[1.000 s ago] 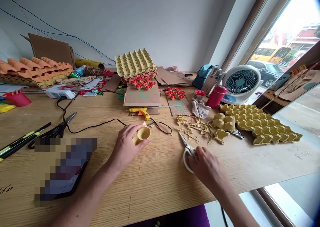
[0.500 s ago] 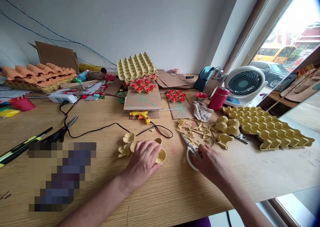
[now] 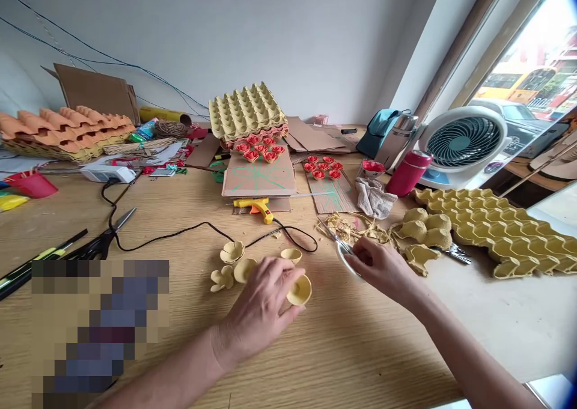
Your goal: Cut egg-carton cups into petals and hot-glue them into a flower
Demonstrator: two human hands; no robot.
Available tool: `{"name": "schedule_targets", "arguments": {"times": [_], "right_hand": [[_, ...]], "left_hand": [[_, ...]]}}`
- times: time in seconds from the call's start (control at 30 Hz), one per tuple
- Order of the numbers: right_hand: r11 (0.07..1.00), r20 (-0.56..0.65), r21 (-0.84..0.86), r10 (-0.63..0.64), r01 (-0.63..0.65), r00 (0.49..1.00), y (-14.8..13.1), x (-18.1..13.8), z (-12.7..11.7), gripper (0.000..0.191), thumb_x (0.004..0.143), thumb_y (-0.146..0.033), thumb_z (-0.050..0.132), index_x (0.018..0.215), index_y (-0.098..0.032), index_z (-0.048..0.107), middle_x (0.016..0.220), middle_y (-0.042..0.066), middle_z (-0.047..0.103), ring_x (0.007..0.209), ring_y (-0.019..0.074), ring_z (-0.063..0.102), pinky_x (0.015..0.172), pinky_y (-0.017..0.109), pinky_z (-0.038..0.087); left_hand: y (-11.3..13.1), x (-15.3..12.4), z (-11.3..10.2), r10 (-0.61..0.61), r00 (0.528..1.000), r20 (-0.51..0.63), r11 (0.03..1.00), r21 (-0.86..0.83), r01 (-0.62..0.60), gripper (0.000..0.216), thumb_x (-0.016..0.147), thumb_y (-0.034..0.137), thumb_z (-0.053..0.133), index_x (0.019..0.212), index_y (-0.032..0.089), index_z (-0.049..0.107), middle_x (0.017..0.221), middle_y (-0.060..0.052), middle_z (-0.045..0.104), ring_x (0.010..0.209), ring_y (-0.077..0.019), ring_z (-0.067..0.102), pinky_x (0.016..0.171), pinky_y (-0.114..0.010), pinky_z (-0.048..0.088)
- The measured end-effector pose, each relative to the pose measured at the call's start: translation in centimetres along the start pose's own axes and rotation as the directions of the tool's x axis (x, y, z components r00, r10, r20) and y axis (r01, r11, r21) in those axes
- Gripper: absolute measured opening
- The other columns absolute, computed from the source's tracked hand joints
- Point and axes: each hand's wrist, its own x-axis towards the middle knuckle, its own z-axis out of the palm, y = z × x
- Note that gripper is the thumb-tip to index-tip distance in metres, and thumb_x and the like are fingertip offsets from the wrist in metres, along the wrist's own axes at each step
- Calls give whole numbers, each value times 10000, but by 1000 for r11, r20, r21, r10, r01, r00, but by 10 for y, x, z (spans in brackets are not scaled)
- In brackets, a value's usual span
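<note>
My left hand [image 3: 261, 304] rests on the wooden table [image 3: 315, 361] with its fingers closed round a yellow egg-carton cup [image 3: 300, 290]. Beside it lie other cut yellow cups [image 3: 232, 251], one shaped like a flower [image 3: 219, 278]. My right hand [image 3: 383, 268] grips white-handled scissors [image 3: 343, 248], blades pointing away to the upper left. Just past the scissors lies a heap of yellow carton scraps [image 3: 356, 229] and cut cup pieces [image 3: 426, 229].
A yellow glue gun [image 3: 256, 206] with a black cable lies mid-table. Cardboard sheets carry red paper flowers [image 3: 260, 148]. Yellow egg trays [image 3: 500, 229], a desk fan [image 3: 464, 145], a red bottle [image 3: 409, 172], black scissors [image 3: 97, 244] and orange trays [image 3: 63, 127] surround the work area.
My left hand set its cup down among the others, then drew one cup toward me. My right hand lifted the scissors and moved them up toward the scraps.
</note>
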Motion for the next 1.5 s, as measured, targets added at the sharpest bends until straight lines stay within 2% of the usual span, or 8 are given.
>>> {"name": "schedule_targets", "arguments": {"times": [0.27, 0.53, 0.77, 0.97, 1.1, 1.2, 1.27, 1.5], "right_hand": [[988, -24, -154, 17, -20, 1000, 4, 8, 15, 281, 910, -499, 544, 856, -232, 614, 741, 20, 691, 651, 190, 616, 574, 274, 363], [902, -118, -426, -130, 68, 984, 13, 1, 28, 203, 938, -394, 533, 881, -214, 609, 885, 52, 692, 767, 225, 657, 619, 308, 412], [879, -123, -467, -176, 99, 977, 17, -2, 31, 172, 939, -373, 585, 904, -207, 612, 944, 77, 683, 771, 239, 657, 598, 318, 425], [910, -255, -265, -384, 318, 888, -5, -12, 31, 122, 1003, -288, 524, 972, -201, 604, 849, 63, 652, 798, 229, 627, 728, 340, 475], [865, -67, -85, -500, 494, 863, -33, -10, 46, 190, 944, -229, 621, 1128, -189, 595, 979, 79, 653, 842, 224, 634, 745, 342, 507], [809, 11, -83, -583, 582, 812, -42, 0, 56, 48, 949, -158, 585, 947, -191, 620, 950, 81, 636, 798, 207, 617, 681, 317, 500], [772, -8, -110, -630, 626, 777, -42, 7, 57, 118, 966, -130, 545, 894, -182, 622, 939, 85, 631, 783, 198, 605, 661, 308, 490], [662, -44, -328, -724, 674, 689, -35, 13, 51, 198, 964, -59, 486, 1028, -153, 649, 1056, 131, 647, 805, 224, 603, 665, 359, 486]], "left_hand": [[15, -18, 5, -52, 990, 133, 982, -174, 75, 554, 782, 44, 655, 1278, 235, 496, 1173, -78, 617, 1080, -268, 582, 970, -440, 521], [-2, -18, 15, -185, 982, 21, 976, -108, 186, 576, 831, 90, 687, 1322, 249, 433, 1194, -77, 612, 1105, -274, 610, 968, -483, 540], [0, -21, 6, -95, 995, 0, 995, 18, 95, 655, 846, 187, 738, 1407, 179, 400, 1272, -128, 598, 1146, -294, 598, 988, -464, 534], [-19, -8, -28, -45, 986, -160, 981, 181, 74, 349, 963, 220, 577, 1301, 162, 513, 1161, -118, 641, 1080, -287, 586, 957, -470, 498], [-39, -9, -45, -102, 991, -87, 973, 200, 118, 261, 949, 218, 589, 1205, 176, 558, 1119, -103, 642, 1006, -282, 578, 882, -472, 503], [-46, -15, -51, -161, 987, -6, 966, 202, 159, 273, 888, 228, 682, 1140, 203, 579, 1144, -86, 631, 1048, -293, 568, 896, -480, 494], [-48, -18, -52, -200, 979, 39, 963, 194, 189, 284, 844, 225, 740, 1088, 214, 595, 1143, -74, 627, 1062, -298, 563, 902, -483, 491], [-50, -16, -41, -243, 967, 81, 951, 215, 221, 140, 845, 98, 689, 840, 197, 591, 1093, -79, 642, 1024, -294, 571, 865, -472, 507]]}}
